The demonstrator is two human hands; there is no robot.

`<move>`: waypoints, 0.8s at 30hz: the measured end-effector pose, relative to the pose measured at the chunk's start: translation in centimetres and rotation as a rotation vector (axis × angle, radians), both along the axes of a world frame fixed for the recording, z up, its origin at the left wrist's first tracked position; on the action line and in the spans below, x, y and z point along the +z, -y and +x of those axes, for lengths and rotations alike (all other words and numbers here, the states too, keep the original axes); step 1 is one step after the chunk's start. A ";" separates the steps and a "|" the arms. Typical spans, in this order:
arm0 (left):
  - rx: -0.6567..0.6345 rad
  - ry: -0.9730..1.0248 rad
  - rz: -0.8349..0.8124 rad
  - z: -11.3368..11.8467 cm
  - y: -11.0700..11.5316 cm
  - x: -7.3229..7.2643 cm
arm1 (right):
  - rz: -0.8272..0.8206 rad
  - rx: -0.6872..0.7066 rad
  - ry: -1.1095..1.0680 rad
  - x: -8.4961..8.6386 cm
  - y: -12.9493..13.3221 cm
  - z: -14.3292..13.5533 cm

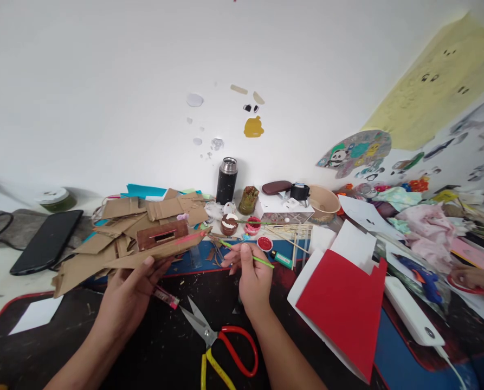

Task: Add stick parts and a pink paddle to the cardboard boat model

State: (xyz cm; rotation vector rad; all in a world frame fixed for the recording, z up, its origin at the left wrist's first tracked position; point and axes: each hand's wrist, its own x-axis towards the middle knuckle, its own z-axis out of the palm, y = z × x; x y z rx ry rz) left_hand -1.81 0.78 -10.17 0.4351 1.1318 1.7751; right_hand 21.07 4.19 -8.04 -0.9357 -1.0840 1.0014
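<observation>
My left hand [126, 295] grips a strip of cardboard [156, 254] from below, its far right end streaked with pinkish-red paint. Between the thumb and fingers of my right hand [255, 281] is a slim green paintbrush [265, 263], slanting up to the left. Its tip is close to the painted end; whether they touch I cannot tell. Just beyond the strip lies a brown-painted cardboard piece [144, 238] with a rectangular slot. A small pot of red paint [265, 244] stands behind my right hand, near pots of pink paint [251, 227] and brown-and-white paint [229, 229].
Scissors [209, 337] with red and yellow handles lie open between my forearms. Cardboard scraps [99, 244] pile up at left beside a phone [46, 241]. A black flask [227, 181] stands by the wall. Red card [343, 309], a white power strip [412, 311] and another person's hand [473, 280] are at right.
</observation>
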 end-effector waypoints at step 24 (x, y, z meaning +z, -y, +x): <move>-0.005 -0.047 -0.002 -0.1 0.1 -0.2 | -0.033 0.015 -0.002 -0.1 -0.1 0.1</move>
